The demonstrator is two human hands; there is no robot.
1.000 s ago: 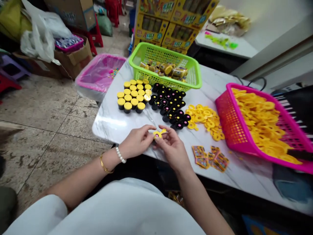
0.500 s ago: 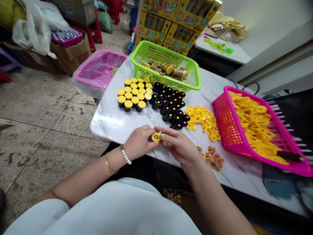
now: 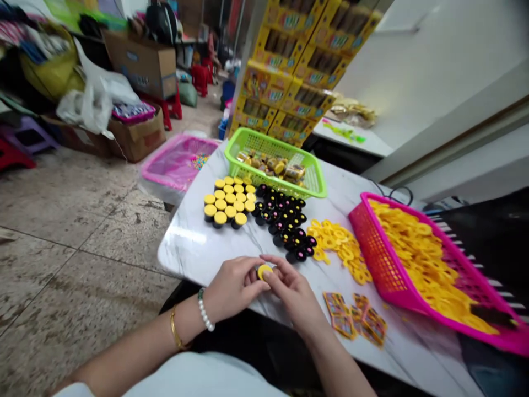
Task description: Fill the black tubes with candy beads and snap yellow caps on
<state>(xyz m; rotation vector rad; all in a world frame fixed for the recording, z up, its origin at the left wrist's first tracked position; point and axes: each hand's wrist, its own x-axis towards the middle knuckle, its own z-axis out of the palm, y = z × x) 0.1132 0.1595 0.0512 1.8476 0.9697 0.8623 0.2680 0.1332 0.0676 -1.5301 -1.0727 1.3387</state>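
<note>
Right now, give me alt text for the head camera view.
A left hand and a right hand hold a small, round, yellow-topped piece at the near edge of a white marbled table. Beyond are yellow-capped black cups, uncapped black cups and a green plastic basket; rightward, loose yellow plastic rings and a pink plastic basket.

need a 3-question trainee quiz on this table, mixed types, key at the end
1. True or false: seen from the person, the green basket stands beyond the yellow-capped cups.
2. Fill in: the ____ are between the yellow-capped cups and the loose yellow parts.
3. Which hand touches the yellow-topped piece held over the table edge?
A. left only
B. right only
C. both

Key:
1. True.
2. black cups.
3. C: the left hand and right hand both touch it.
</note>
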